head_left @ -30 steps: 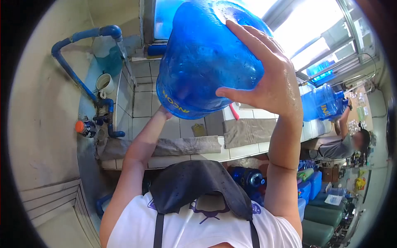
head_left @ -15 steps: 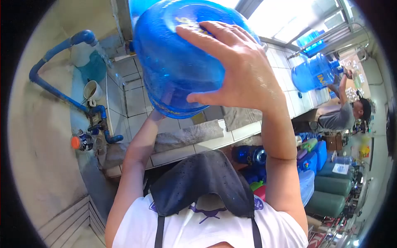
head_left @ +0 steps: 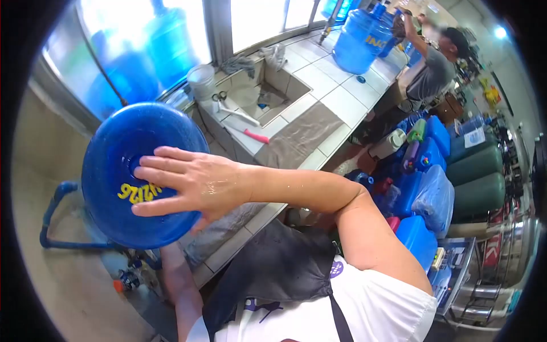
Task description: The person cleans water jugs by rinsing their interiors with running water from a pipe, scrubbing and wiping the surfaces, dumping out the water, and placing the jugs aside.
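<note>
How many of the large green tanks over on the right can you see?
3, lying side by side beyond the blue containers: the far tank with a white sheet on it, the middle tank, and the near tank. More may be hidden.

The right arm [head_left: 296, 185] was bent at the elbow [head_left: 356, 196], its upper arm slanting up and leftward from the shoulder and its forearm reaching almost level across the body. The wrist [head_left: 245, 182] looked nearly straight. The right hand [head_left: 199, 182] lay open, its back towards the camera, the fingers [head_left: 162, 178] extended leftward and spread, with a wet shine on the skin. The left forearm [head_left: 178, 279] rose at the lower left; the left hand was hidden.
</note>
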Demonstrator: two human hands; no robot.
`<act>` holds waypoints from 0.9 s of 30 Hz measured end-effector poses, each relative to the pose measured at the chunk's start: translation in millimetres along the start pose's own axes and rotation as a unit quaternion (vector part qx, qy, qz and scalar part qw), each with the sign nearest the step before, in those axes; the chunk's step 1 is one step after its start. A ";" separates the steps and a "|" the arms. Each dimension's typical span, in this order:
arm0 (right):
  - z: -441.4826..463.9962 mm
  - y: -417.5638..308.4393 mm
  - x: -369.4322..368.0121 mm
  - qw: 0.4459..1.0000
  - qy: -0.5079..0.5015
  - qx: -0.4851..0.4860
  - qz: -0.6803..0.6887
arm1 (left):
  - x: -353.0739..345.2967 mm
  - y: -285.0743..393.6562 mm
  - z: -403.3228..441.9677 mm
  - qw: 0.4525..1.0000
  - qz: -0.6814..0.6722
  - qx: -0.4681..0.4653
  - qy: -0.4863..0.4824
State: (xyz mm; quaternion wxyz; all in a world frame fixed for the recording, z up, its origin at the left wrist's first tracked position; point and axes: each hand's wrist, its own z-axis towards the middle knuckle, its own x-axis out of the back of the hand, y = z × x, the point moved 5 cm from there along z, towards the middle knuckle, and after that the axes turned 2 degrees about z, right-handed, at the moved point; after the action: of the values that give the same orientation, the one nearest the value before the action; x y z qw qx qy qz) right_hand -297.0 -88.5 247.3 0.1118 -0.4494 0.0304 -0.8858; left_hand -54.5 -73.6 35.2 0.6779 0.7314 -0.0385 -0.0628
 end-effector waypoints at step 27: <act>-514.8 29.8 37.5 0.728 0.263 -0.615 -0.153 | -338.2 286.0 366.2 0.773 0.264 -0.535 0.216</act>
State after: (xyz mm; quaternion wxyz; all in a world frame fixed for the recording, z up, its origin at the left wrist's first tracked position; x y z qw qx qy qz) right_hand -726.7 -150.0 -33.7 -0.3386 -0.1677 0.5271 -0.7612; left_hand -433.5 -409.4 307.0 0.9401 0.2062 -0.0430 0.2681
